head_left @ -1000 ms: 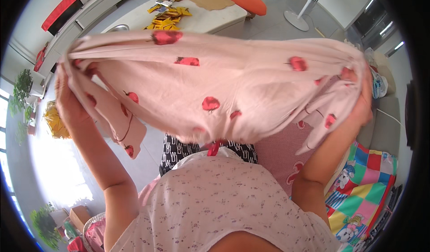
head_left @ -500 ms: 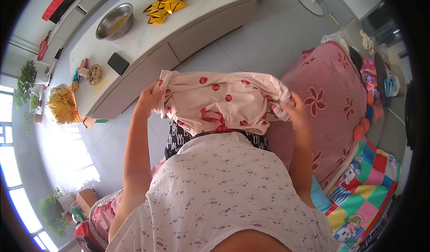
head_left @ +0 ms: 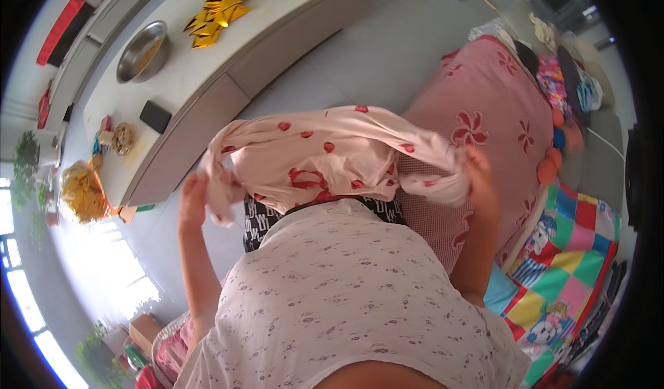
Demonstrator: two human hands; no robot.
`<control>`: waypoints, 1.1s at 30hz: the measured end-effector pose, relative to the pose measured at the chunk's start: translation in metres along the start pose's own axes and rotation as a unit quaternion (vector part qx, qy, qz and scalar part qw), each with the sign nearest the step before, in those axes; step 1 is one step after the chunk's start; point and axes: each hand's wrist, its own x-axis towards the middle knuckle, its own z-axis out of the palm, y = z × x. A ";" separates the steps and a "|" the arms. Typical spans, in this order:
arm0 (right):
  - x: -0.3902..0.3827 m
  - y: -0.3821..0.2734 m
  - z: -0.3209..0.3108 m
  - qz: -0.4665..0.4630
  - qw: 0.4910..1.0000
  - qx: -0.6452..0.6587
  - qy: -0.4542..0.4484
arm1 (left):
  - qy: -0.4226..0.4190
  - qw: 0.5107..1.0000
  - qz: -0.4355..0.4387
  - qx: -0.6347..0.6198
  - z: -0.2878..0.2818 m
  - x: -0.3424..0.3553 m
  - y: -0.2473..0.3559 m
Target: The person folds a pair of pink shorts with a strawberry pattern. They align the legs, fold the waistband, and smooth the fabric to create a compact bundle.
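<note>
A pale pink garment (head_left: 325,147) with red printed motifs and a red bow design is spread across my lap, over patterned black-and-white clothing (head_left: 259,219). Its two long ends, sleeves or legs, reach out to either side; which they are I cannot tell. My left hand (head_left: 194,199) is closed on the left end, which hangs bunched beside the fingers. On the other side my right hand (head_left: 482,178) grips the right end, lifted over the pink sofa cover and slightly blurred. The middle of the cloth sags between both hands.
A long white-topped cabinet (head_left: 200,78) at the upper left bears a metal bowl (head_left: 143,51), gold packets (head_left: 218,12), a dark phone (head_left: 155,116) and a jar (head_left: 124,139). To my right lie a pink flowered cover (head_left: 443,112) and a colourful patchwork cloth (head_left: 564,261).
My hands have moved farther apart, drawing the garment's two ends outward. The left hand has come lower and nearer. The whole view has shifted, so the surroundings sit farther left.
</note>
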 end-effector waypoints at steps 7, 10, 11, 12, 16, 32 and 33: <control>0.070 0.059 -0.063 -0.083 0.801 0.575 0.142 | -0.031 0.998 0.048 -0.027 0.049 0.031 0.019; 0.096 0.201 -0.122 -0.047 0.866 0.396 0.303 | 0.013 0.990 0.059 0.127 0.085 0.044 -0.002; 0.087 0.225 -0.113 -0.052 0.924 0.239 0.293 | 0.022 0.968 0.103 0.228 0.086 0.042 -0.008; 0.074 0.241 -0.105 -0.056 0.957 0.073 0.276 | 0.032 0.934 0.145 0.325 0.085 0.038 -0.014; 0.041 0.195 -0.017 0.094 0.964 0.150 0.199 | 0.022 0.805 0.283 0.521 0.109 0.017 -0.010; -0.040 0.116 0.110 -0.368 0.849 -0.378 -0.027 | -0.194 0.650 0.319 0.662 0.134 -0.053 -0.023; -0.037 0.109 0.114 -0.360 0.848 -0.388 -0.018 | -0.179 0.649 0.332 0.661 0.134 -0.049 -0.028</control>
